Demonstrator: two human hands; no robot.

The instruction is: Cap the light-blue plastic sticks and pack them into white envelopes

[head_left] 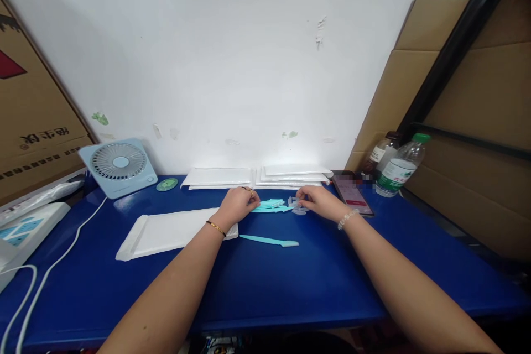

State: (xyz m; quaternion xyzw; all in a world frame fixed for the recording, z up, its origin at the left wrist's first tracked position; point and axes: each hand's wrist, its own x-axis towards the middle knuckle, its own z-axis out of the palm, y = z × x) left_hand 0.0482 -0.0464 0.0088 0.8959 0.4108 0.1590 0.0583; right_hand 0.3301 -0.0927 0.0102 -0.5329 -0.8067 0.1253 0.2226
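My left hand (239, 204) is at the left end of a pile of turquoise sticks (271, 205), its fingers pressed together; what they hold, if anything, is hidden. At the right end of that pile lie small clear plastic pieces (298, 210), and my right hand (314, 200) touches them with its fingers pinched. Nearer to me, a single turquoise stick (265, 240) with a pale blade-like end lies on the blue table (290, 293). A white padded envelope (166, 231) rests flat, partly under my left wrist.
Stacks of white envelopes (222, 177) stand against the wall. A light blue fan (120, 166) and a green disc (167, 185) are at left, with white cables (62, 257). On the right are a phone (352, 194), bottles (399, 170) and cardboard (464, 193).
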